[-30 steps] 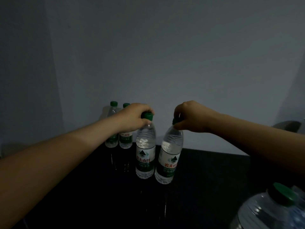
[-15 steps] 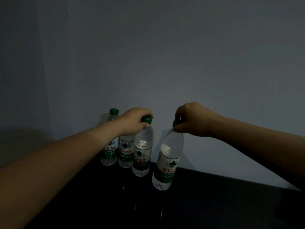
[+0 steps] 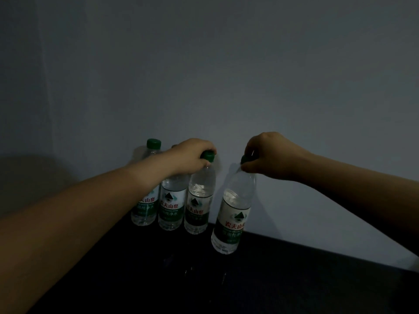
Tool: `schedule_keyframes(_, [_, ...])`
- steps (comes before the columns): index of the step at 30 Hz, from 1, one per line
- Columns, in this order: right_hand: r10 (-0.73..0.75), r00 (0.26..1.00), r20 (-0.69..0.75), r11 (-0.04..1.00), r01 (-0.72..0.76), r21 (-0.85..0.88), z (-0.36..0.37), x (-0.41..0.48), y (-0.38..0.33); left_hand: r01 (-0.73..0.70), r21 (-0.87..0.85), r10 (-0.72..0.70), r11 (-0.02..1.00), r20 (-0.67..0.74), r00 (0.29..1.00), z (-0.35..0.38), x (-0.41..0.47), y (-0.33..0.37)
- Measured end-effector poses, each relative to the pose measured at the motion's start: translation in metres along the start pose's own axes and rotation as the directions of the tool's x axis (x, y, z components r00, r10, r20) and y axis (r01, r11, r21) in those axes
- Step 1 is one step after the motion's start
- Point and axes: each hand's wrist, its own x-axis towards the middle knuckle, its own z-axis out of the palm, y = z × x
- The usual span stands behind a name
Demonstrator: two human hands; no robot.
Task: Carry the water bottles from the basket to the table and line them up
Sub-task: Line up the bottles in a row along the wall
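Note:
Two clear water bottles with green caps and green-white labels stand against the wall on the dark table (image 3: 294, 279): the leftmost bottle (image 3: 146, 207) and a second bottle (image 3: 170, 207) beside it. My left hand (image 3: 192, 157) grips the cap of a third bottle (image 3: 198, 207), upright and close to the second one. My right hand (image 3: 267, 155) pinches the cap of a fourth bottle (image 3: 233, 218), which tilts, its base nearer me and a gap to the right of the third. Whether its base touches the table I cannot tell.
A plain grey wall (image 3: 226, 75) rises directly behind the bottles along the table's back edge. The room is dim. The basket is out of view.
The view has tilted up and the big bottle at lower right has left the frame. My left hand's bottle has closed in beside the two by the wall; the right one trails, tilted.

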Motion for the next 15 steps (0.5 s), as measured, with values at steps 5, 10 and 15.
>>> schedule_keyframes(5, [0.038, 0.999, -0.002, 0.999, -0.038, 0.020, 0.009, 0.015, 0.004, 0.000, 0.059, -0.001, 0.998, 0.021, 1.000, 0.000, 0.005, 0.000])
schedule_keyframes(10, [0.070, 0.997, -0.025, 0.997, -0.070, 0.024, 0.016, 0.029, 0.007, 0.015, 0.085, -0.019, 0.996, 0.039, 0.999, 0.001, 0.009, 0.004])
schedule_keyframes(15, [0.092, 0.995, -0.026, 0.995, -0.091, 0.029, 0.019, 0.037, 0.008, 0.038, 0.083, -0.041, 0.996, 0.042, 0.998, 0.003, 0.010, 0.009])
